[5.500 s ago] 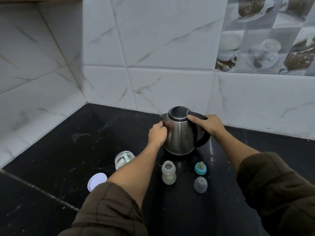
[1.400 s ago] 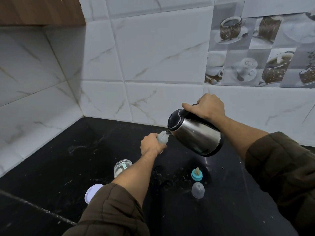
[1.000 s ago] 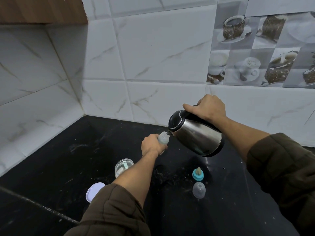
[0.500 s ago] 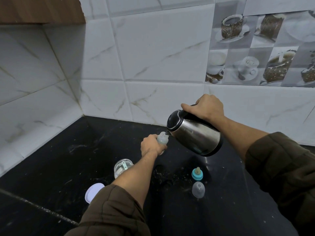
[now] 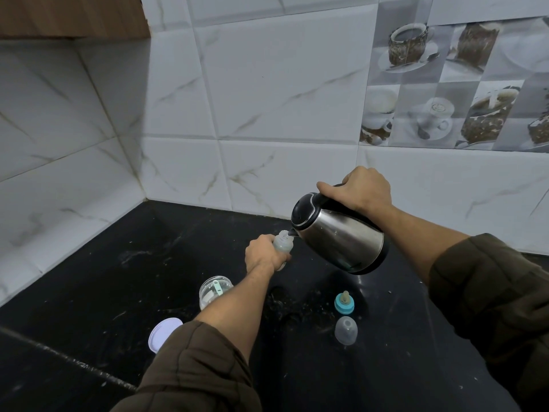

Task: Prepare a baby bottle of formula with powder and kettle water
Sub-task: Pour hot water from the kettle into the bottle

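My left hand (image 5: 264,255) grips a small clear baby bottle (image 5: 283,242) and holds it upright above the black counter. My right hand (image 5: 358,190) clasps the black handle of a steel kettle (image 5: 338,237), which is tilted left with its spout right at the bottle's open mouth. On the counter lie the teal nipple ring (image 5: 344,303) and, just in front of it, the clear bottle cap (image 5: 345,330). An open glass jar (image 5: 214,294) with a scoop inside stands left of my forearm, and its white lid (image 5: 164,337) lies nearer me.
The black stone counter (image 5: 104,278) runs into a corner of white tiled walls (image 5: 267,99) at the back and left. Specks of powder dot the counter between the jar and the nipple ring. A wooden cabinet (image 5: 68,16) hangs at the upper left.
Since 5.5 s ago, both hands left the standing kettle: the left lifted the bottle, the right raised and tilted the kettle to its mouth. Over the last second, hardly anything has moved.
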Demonstrator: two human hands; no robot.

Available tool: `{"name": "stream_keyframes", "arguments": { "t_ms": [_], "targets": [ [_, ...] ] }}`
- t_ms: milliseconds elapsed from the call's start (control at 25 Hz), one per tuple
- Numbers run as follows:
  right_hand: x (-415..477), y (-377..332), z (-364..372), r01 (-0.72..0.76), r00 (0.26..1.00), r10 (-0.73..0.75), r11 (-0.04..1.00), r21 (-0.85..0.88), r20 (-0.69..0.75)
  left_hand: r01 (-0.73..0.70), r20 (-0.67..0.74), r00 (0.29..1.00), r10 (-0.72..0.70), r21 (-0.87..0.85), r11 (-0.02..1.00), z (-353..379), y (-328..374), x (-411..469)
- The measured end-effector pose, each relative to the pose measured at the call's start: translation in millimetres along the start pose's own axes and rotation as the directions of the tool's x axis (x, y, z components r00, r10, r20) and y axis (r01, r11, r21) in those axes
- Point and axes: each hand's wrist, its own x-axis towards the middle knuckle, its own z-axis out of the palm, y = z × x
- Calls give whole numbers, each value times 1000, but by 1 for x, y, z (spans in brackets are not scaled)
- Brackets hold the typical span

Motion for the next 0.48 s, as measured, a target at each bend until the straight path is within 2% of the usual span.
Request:
{"name": "stream_keyframes", "arguments": {
  "t_ms": [480],
  "targets": [
    [-1,-1,1,-15,1000,15,1000,-2,-5,-3,-8,1000,3,-17,1000,0,0,0]
  ]
}}
